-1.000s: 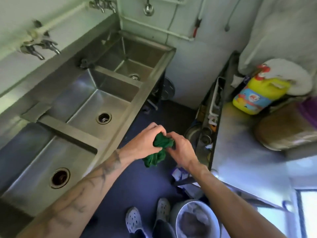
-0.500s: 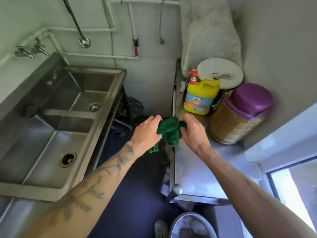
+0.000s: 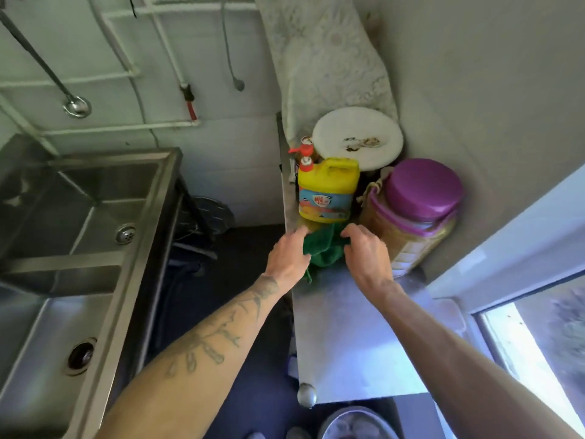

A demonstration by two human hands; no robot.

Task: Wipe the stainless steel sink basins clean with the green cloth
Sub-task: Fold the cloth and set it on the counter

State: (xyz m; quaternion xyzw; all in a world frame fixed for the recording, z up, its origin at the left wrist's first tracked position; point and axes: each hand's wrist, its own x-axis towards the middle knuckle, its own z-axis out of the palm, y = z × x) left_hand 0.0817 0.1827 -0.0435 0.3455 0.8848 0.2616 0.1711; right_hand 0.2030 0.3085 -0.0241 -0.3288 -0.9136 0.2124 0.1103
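A bunched green cloth sits between my two hands, low over the steel counter on the right. My left hand grips its left side and my right hand grips its right side, fingers curled into the fabric. The cloth is just in front of a yellow detergent jug. The stainless steel sink runs along the left, with two basins and their drains in view. Both hands are well away from the sink.
Behind the jug stand a jar with a purple lid and a white plate leaning in the corner. A ladle hangs on the wall above the sink. A bucket is on the dark floor below the counter. A window is at right.
The view has swung right, away from the sink. Both hands carried the green cloth over onto the counter, up to the yellow jug.
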